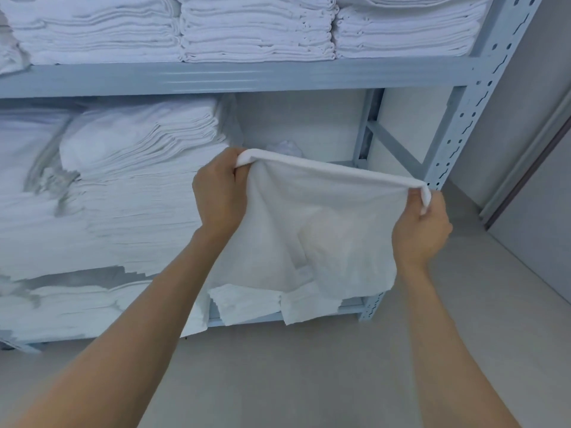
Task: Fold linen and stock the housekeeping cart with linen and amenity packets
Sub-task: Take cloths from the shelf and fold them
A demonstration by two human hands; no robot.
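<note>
A white towel (321, 217) hangs doubled over in the air in front of the shelving, its top edge stretched level between both hands. My left hand (221, 196) grips the towel's upper left corner. My right hand (421, 231) pinches the upper right corner, with a bit of cloth sticking up past the fingers. The towel's lower edges hang loose and uneven, covering part of the bottom shelf.
A grey metal rack (247, 77) holds stacks of folded white linen (256, 29) on the upper shelf and a tall pile (129, 186) on the left below. More folded pieces (247, 304) lie low on the rack. A beige floor (309, 375) and a door frame (525, 168) lie right.
</note>
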